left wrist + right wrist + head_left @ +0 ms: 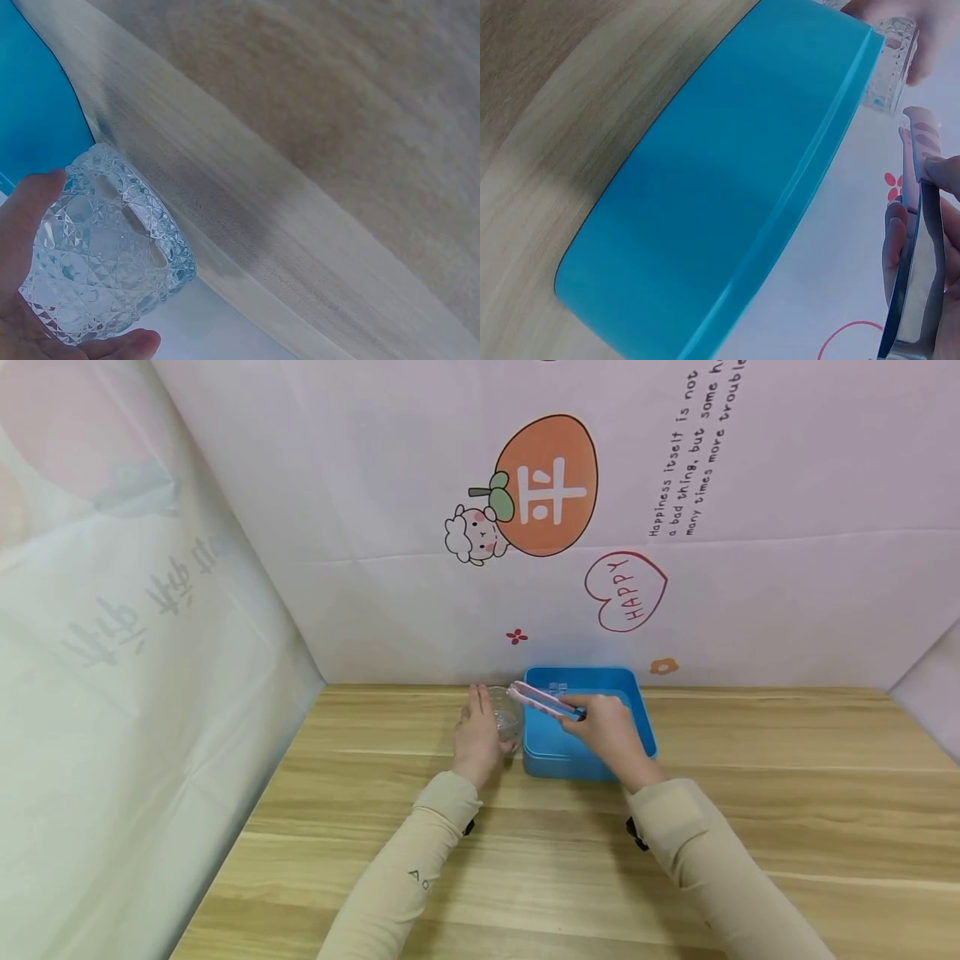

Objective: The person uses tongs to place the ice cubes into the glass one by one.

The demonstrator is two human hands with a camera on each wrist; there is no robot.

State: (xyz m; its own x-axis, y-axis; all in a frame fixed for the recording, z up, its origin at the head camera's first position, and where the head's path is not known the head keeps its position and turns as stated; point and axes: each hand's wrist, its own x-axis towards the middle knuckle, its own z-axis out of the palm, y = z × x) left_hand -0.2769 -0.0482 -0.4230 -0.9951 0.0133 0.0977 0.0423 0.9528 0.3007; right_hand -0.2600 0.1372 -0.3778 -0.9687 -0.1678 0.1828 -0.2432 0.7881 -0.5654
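A clear cut-glass cup (507, 717) stands at the back of the table, against the left side of a blue box (573, 766). My left hand (477, 742) holds the cup, with thumb and fingers on opposite sides of its patterned wall (105, 247). Above the box, my right hand (611, 733) pinches a pair of tongs (546, 702) with pinkish tips and metal arms (921, 277). The tips reach left over the cup's rim; whether anything sits between them is too small to tell. Small clear pieces (557, 688) lie inside the box near its back wall.
The wooden table (750, 827) meets a printed white cloth (390, 568) right behind the cup and box. Another cloth (150, 710) hangs along the left side. Wood surface extends to the right of the box and in front.
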